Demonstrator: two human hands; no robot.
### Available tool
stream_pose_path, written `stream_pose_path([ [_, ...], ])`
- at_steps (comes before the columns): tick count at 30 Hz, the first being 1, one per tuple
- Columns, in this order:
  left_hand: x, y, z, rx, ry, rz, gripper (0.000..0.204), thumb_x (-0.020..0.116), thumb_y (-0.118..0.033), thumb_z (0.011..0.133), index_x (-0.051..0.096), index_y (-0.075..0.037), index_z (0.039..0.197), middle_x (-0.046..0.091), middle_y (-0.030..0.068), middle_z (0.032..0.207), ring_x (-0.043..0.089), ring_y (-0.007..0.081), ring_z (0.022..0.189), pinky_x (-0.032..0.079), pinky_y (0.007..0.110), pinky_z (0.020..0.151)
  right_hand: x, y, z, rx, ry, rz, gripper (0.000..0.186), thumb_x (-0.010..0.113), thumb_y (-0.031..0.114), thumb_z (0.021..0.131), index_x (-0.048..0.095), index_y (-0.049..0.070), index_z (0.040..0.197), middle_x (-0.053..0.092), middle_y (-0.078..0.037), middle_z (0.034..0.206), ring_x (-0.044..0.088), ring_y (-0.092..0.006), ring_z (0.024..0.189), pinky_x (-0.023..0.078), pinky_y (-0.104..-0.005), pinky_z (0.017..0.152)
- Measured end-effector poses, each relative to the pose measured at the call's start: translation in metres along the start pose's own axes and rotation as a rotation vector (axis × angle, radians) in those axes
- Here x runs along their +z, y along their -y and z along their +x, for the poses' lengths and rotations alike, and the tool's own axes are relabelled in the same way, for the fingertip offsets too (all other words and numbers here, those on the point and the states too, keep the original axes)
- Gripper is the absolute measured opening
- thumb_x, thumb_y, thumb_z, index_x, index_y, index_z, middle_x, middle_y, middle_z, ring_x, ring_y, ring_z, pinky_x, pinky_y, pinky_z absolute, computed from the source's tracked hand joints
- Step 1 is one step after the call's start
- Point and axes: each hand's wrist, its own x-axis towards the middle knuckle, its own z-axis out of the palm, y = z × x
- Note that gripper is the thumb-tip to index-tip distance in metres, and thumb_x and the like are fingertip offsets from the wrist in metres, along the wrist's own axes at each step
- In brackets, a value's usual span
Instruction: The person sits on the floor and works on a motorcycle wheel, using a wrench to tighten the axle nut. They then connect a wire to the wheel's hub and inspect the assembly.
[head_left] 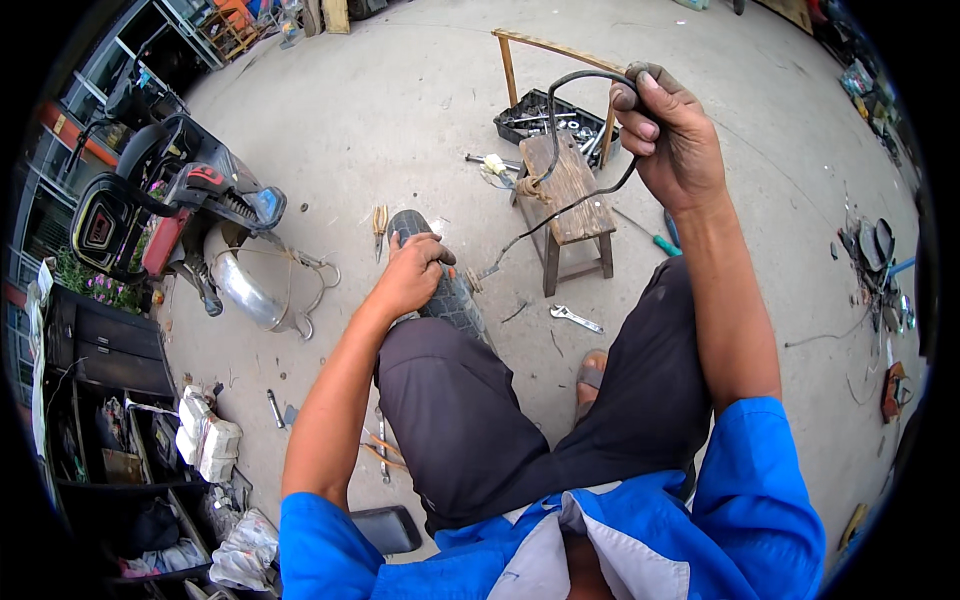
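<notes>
Raised at the upper right, my right hand (672, 135) is closed around a thin black cable (552, 120) that bends in a wide loop. One stretch of it drops past the wooden stool (575, 195); another slants down to a small metal fitting (475, 280) beside the wheel. My left hand (415, 270) lies over a treaded black tyre (455, 305) by my left knee, its fingers bent across the tread. Part of the wheel is hidden under my leg. Pliers with yellow handles (380, 232) lie just left of the tyre.
Behind the stool stands a black tray of tools (560, 118) under a wooden frame (560, 48). An adjustable wrench (577, 319) and a green-handled screwdriver (665, 244) lie on the concrete. Handlebar-like vehicle parts (185, 200) and dark shelving (110, 345) are at the left; scrap (875, 250) lies far right.
</notes>
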Motion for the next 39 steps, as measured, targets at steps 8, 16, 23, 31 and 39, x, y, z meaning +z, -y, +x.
stream_pose_path([
  [8,-0.003,-0.025,0.024,-0.026,0.089,0.233,0.024,0.055,-0.011,0.084,0.073,-0.003,0.099,0.067,0.0161,0.115,0.054,0.0316,0.127,0.014,0.067,0.117,0.005,-0.002,-0.007,0.025,0.019,-0.009,0.016,0.057,0.015,0.102,0.060,0.002,0.110,0.065,-0.012,0.094,0.048,-0.0053,0.063,0.039,-0.0182,0.052],
  [16,0.011,-0.018,0.035,0.117,0.038,0.200,0.026,0.057,-0.016,0.084,0.073,-0.003,0.099,0.067,0.0154,0.110,0.056,0.0314,0.124,0.020,0.064,0.118,-0.002,0.000,-0.009,0.022,0.007,-0.009,0.015,0.059,0.015,0.100,0.060,0.002,0.108,0.068,-0.014,0.092,0.049,-0.0055,0.063,0.040,-0.0185,0.052],
  [23,0.002,-0.018,0.037,0.100,0.151,0.229,0.026,0.054,-0.015,0.090,0.070,-0.007,0.110,0.065,0.0114,0.119,0.051,0.0298,0.131,0.022,0.063,0.117,-0.006,-0.005,-0.003,0.032,0.039,0.034,0.016,0.061,0.014,0.099,0.059,0.002,0.108,0.070,-0.018,0.092,0.051,-0.0064,0.064,0.041,-0.0193,0.054],
  [31,-0.007,-0.009,0.033,0.095,0.213,0.208,0.027,0.053,-0.012,0.092,0.069,-0.008,0.114,0.063,0.0106,0.124,0.048,0.0287,0.133,0.022,0.059,0.116,-0.006,-0.012,0.004,0.030,0.063,0.071,0.019,0.055,0.013,0.102,0.061,0.001,0.115,0.064,-0.012,0.096,0.047,-0.0049,0.063,0.038,-0.0171,0.051],
  [39,-0.007,-0.015,0.023,0.144,0.223,0.196,0.026,0.053,-0.013,0.095,0.067,-0.008,0.117,0.063,0.0090,0.126,0.047,0.0266,0.134,0.021,0.056,0.116,0.001,-0.021,0.002,0.028,0.066,0.072,0.020,0.052,0.013,0.103,0.059,-0.001,0.116,0.061,-0.012,0.097,0.045,-0.0043,0.063,0.037,-0.0167,0.050],
])
